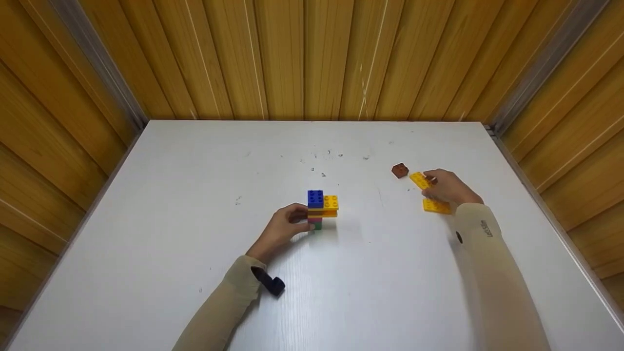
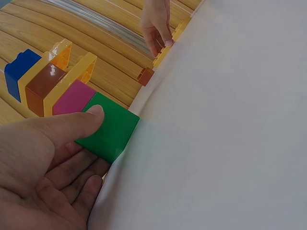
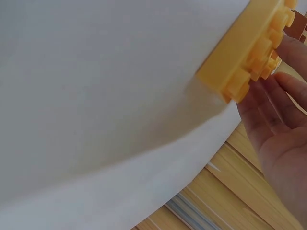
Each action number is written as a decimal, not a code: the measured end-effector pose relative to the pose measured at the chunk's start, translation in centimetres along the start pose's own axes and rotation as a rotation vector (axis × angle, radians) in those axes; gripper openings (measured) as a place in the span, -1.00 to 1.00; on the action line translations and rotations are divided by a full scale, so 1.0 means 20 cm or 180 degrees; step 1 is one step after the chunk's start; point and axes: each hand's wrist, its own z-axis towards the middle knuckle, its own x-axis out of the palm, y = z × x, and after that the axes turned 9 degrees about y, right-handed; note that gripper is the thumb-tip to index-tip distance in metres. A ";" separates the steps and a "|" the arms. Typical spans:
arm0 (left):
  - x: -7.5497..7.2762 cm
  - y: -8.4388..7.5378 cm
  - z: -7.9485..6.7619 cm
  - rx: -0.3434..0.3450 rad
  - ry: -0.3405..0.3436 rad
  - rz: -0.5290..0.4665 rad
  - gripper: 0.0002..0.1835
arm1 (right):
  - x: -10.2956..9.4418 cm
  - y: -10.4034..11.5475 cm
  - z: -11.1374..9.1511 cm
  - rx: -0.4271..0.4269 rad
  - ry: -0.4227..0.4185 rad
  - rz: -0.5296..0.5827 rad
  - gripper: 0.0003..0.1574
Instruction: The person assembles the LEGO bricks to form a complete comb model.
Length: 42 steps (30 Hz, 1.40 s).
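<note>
A stack of toy building bricks (image 1: 315, 199) stands upright on the table. From the bottom it runs green (image 2: 112, 127), magenta (image 2: 74, 97), yellow, brown (image 2: 44, 90), yellow and blue (image 2: 21, 72); both yellow plates jut out to the right. My left hand (image 1: 284, 225) grips the stack low down, thumb on the green brick and other fingers partly hidden behind it. Over at the right, my right hand (image 1: 451, 186) pinches a yellow brick (image 1: 419, 180) between thumb and fingers. Just nearer to me lies a second yellow brick (image 1: 436, 206), which looms large in the right wrist view.
A reddish-brown brick (image 1: 400, 170) lies left of the pinched yellow one. The white table (image 1: 195, 170) has small dark marks towards the back. Wood-patterned panels (image 1: 326, 58) rise behind it and on both sides.
</note>
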 end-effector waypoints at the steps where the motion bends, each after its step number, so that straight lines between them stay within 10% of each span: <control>1: 0.00 0.00 0.00 0.0005 0.0001 0.0002 -0.59 | 0.00 0.00 0.00 -0.0011 0.0000 -0.0007 -0.14; 42: 0.00 0.01 -0.01 0.0098 0.0035 -0.0110 -0.59 | 0.02 0.06 -0.07 -0.0724 0.0046 -0.0371 -0.26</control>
